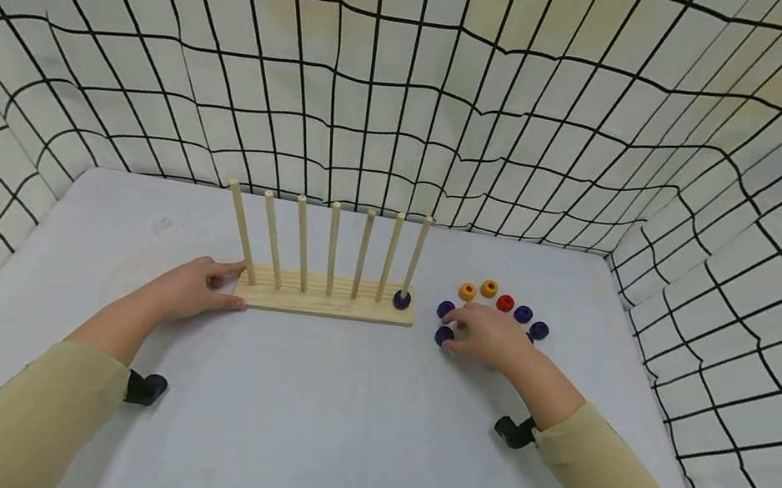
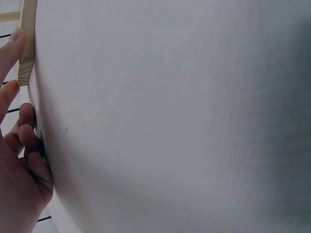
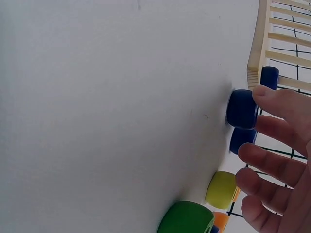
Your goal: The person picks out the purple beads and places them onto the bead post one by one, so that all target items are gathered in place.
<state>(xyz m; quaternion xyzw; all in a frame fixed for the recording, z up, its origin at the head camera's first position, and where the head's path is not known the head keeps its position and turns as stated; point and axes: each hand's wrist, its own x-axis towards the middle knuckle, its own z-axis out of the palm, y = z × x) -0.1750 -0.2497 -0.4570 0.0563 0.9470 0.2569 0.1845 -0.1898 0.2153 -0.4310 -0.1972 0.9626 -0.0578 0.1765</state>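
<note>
A wooden stand [image 1: 328, 308] with several upright pegs lies across the table. My left hand [image 1: 194, 290] grips the left end of its base, thumb at the front and index finger behind. One dark blue bead [image 1: 401, 300] sits at the bottom of the rightmost peg. Right of the stand, my right hand [image 1: 491, 337] has its thumb and index finger at a blue bead [image 3: 241, 109] resting on the table, pinching its edge. Another blue bead [image 3: 242, 140] lies just behind it. The other right fingers are loosely bent and hold nothing.
Around the right hand lie orange beads [image 1: 489, 289], a red bead [image 1: 505, 303] and more blue beads [image 1: 539, 330]. A green bead [image 3: 187, 218] and a yellow bead [image 3: 221, 189] show in the right wrist view. Black netting [image 1: 370, 81] over white walls encloses the table [image 1: 302, 433].
</note>
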